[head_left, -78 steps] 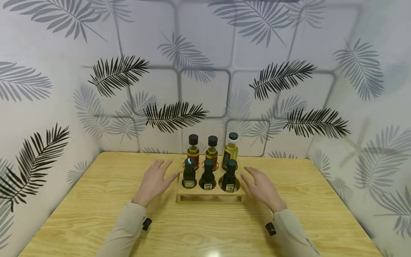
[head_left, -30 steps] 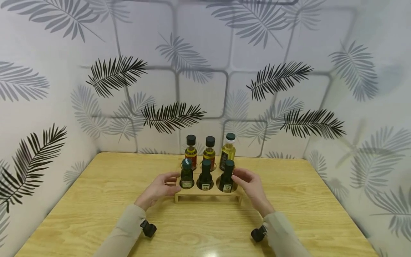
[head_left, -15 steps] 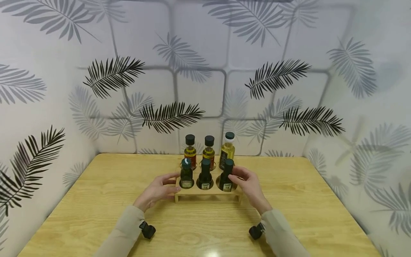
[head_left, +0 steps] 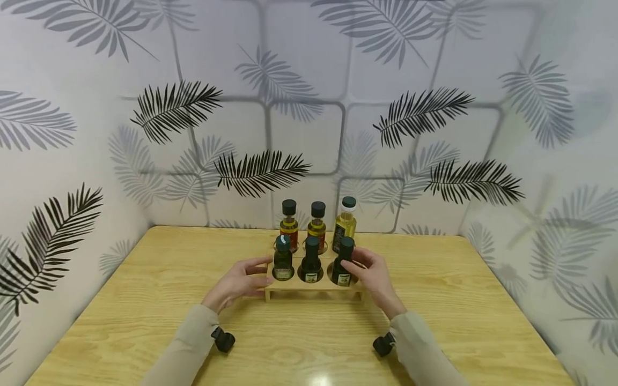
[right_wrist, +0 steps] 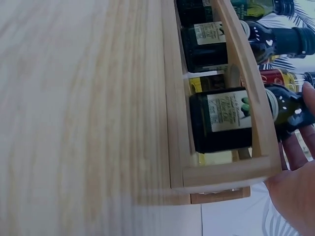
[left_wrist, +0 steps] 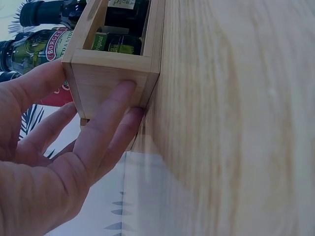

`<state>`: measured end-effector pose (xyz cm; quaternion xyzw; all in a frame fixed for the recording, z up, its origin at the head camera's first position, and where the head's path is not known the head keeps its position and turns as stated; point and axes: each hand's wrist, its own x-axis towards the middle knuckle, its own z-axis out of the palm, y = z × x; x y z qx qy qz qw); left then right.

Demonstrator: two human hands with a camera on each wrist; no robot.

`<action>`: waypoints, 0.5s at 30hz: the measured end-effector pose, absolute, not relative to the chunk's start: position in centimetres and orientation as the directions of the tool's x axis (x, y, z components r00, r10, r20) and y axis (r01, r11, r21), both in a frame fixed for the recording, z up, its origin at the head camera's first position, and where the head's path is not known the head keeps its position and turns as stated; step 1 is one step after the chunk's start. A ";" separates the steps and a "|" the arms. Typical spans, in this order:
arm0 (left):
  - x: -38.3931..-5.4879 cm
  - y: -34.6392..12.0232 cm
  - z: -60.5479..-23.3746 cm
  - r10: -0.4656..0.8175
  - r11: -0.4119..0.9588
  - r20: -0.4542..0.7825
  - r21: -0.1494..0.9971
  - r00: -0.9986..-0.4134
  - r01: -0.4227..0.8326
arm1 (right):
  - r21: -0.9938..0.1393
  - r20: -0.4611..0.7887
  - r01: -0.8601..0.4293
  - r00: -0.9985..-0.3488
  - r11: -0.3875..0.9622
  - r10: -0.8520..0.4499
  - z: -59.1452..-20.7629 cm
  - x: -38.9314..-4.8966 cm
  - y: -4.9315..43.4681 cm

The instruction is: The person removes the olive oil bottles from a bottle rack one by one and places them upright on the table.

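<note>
A light wooden bottle rack [head_left: 314,286] stands on the table with two rows of small bottles. My left hand [head_left: 236,283] touches its left end. In the left wrist view the fairly straight fingers [left_wrist: 106,120] lie along the end panel [left_wrist: 98,81], while the thumb meets the top edge. My right hand [head_left: 375,276] holds the neck of the front-right dark bottle [head_left: 344,273] between thumb and fingers. In the right wrist view this labelled bottle [right_wrist: 221,118] sits upright in its hole, its base low inside the rack.
In the front row are another dark bottle [head_left: 311,268] and a green-capped bottle [head_left: 282,262]. Behind stand two black-capped bottles with red labels, one of them the left bottle [head_left: 289,228], and a yellow oil bottle [head_left: 345,225]. Leaf-patterned walls [head_left: 309,134] enclose the wooden table [head_left: 289,343].
Both hands have moved inward from beside the rack. The left came onto its left end and the right took hold of the front-right bottle's neck. Over the last second little has moved.
</note>
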<state>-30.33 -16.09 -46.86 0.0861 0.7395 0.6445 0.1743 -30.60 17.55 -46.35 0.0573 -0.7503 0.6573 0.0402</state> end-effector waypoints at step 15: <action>-30.3 -15.8 -46.6 0.350 0.167 -0.168 0.979 -0.922 -0.115 | -0.971 0.137 -0.143 -0.990 0.191 -0.045 -46.6 -30.5 17.5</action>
